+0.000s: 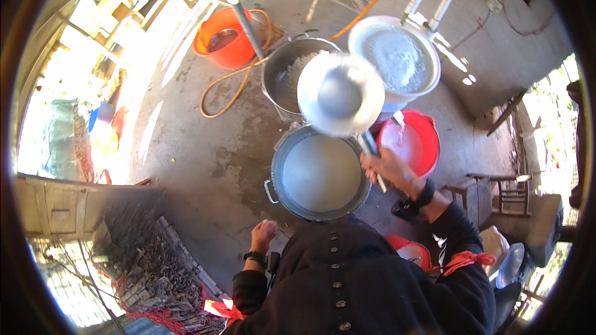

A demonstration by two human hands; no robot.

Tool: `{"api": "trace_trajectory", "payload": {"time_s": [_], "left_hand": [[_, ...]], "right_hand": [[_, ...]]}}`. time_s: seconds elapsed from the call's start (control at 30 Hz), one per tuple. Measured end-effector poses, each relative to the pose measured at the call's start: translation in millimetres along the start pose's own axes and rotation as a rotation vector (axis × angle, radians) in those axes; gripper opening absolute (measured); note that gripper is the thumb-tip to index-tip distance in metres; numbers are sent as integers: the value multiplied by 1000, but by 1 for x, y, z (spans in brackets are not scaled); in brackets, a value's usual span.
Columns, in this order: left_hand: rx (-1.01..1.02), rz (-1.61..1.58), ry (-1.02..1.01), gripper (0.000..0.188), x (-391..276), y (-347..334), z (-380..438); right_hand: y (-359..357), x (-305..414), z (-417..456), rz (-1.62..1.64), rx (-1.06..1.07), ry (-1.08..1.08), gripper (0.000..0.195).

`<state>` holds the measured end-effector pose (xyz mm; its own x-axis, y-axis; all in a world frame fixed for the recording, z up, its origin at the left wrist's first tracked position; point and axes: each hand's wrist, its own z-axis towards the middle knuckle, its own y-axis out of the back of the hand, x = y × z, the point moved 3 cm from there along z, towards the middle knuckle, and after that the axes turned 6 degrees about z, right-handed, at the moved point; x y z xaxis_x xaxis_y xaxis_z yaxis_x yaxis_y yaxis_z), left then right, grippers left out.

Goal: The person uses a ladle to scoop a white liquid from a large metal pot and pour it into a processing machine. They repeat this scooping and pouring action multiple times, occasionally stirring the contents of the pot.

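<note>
My right hand (pixel 389 170) grips the handle of a large metal ladle (pixel 342 95), slightly blurred. The ladle's wide round bowl is raised above the far rim of a big metal pot (pixel 275 167) and overlaps a second pot behind. Cloudy whitish liquid (pixel 321 174) fills much of the near pot, which stands on the floor in front of me. My left hand (pixel 264 233) is loosely curled near my lap, below the pot's left side, with nothing visible in it. In the second metal pot (pixel 278 77), a pale lumpy mass is partly hidden by the ladle.
A white tub (pixel 435 72) holds churning water under metal pipes (pixel 440 7). Water runs from a spout into a red bucket (pixel 430 144). An orange tub (pixel 235 53) and hose (pixel 233 74) lie beyond. Chopped wood (pixel 158 284) is at lower left, a wooden chair (pixel 513 195) right.
</note>
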<state>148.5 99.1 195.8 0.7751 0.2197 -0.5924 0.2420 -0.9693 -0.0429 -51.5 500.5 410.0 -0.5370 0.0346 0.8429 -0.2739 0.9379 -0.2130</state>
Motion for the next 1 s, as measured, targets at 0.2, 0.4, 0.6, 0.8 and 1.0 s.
{"api": "trace_trajectory", "payload": {"time_s": [0.2, 0.4, 0.6, 0.8, 1.0], "left_hand": [[499, 77, -27, 40, -81, -108, 1], [751, -68, 101, 39, -105, -166, -13], [826, -175, 155, 31, -103, -161, -27], [766, -435, 257, 33, -88, -134, -25], [737, -876, 442, 22, -77, -59, -12]], "right_hand": [[-75, -101, 32, 630, 163, -527, 13], [-112, -128, 38, 287, 148, -471, 17], [-136, -121, 33, -383, 311, -315, 39], [-117, -127, 10, -107, 557, -416, 52], [30, -191, -48, -1455, -205, -350, 37]]}}
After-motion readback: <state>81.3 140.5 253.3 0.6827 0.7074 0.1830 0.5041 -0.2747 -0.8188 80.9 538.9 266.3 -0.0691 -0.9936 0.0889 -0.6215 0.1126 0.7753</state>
